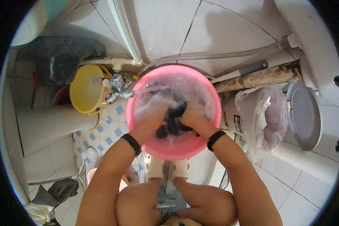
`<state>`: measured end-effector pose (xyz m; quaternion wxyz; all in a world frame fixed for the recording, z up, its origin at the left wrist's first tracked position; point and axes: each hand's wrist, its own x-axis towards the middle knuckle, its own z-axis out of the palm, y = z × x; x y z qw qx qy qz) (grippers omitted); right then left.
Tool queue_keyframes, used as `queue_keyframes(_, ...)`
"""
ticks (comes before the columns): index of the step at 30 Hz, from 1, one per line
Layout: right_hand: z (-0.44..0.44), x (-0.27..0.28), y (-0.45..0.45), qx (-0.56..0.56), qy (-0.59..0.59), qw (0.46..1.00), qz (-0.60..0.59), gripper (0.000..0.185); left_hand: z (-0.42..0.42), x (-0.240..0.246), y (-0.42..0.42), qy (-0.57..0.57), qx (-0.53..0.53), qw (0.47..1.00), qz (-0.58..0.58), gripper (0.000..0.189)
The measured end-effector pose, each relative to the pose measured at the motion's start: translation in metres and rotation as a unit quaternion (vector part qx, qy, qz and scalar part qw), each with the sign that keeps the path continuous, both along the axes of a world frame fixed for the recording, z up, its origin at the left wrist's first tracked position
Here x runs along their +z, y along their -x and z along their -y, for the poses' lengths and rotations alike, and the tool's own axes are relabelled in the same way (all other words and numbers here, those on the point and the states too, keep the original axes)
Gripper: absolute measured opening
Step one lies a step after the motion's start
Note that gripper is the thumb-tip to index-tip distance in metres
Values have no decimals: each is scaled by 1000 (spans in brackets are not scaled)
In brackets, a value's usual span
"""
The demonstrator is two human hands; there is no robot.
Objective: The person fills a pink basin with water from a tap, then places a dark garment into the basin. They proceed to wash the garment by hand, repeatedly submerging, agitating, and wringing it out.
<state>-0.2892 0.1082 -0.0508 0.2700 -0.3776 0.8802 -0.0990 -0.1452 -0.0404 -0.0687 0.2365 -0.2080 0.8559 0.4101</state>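
Observation:
Both of my hands are down in a pink plastic basin (173, 154) of sudsy water. A dark, wet cloth (176, 118) lies between them. My left hand (158, 111), blurred by foam, is at the cloth's left side; its fingers are hidden. My right hand (192, 114) is against the cloth's right side, with its fingertips out of sight in the cloth and water. Water runs from a chrome tap (124, 93) over the basin's left rim. Each wrist wears a black band.
A yellow bucket (84, 90) hangs left of the tap. To the right stand a bin with a clear plastic liner (274, 118) and a round grey lid (303, 115). A rusty pipe (257, 77) and a braided hose (214, 56) run behind the basin.

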Motion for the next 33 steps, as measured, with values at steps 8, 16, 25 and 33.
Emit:
queue_keyframes(8,63,48,43,-5,-134,988,79,73,20,26,32,42,126,991,-9,88)
queue_keyframes(16,-26,88,10,187,184,965,30,50,11,109,-41,-153,110,962,-200,81)
queue_keyframes(25,-37,63,-10,101,60,992,51,143,-37,74,-30,212,-8,972,-96,131)
queue_keyframes(33,-22,-13,-18,91,-137,986,3,152,-22,-24,-19,170,-30,985,19,163)
